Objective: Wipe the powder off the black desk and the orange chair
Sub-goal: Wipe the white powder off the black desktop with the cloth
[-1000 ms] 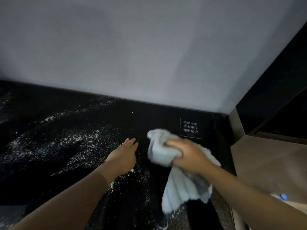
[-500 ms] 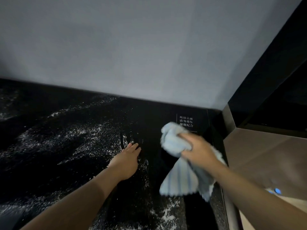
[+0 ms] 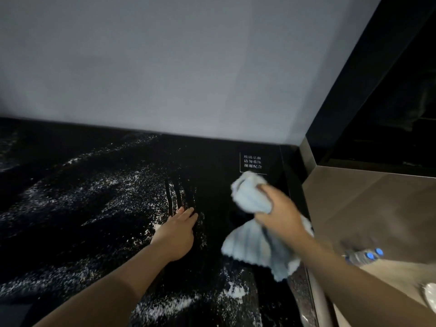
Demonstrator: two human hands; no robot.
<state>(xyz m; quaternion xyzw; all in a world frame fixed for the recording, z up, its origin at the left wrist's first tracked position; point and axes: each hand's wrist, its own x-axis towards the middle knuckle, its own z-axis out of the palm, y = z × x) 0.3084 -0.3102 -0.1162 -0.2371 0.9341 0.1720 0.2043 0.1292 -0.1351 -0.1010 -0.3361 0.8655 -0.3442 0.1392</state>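
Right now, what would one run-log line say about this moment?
right hand: grips blue cloth | left hand: flat on black desk | white powder: mostly unwiped

Powder (image 3: 77, 197) on desk (image 3: 212, 161) (mostly left), cloth (image 3: 252, 197) right

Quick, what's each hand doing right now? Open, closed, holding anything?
Left hand: open, flat on the black desk, holding nothing.
Right hand: closed around a light blue cloth.

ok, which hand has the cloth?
The right hand, its grip bunched around the light blue cloth near the desk's right edge. The left hand lies flat and empty on the powdered surface.
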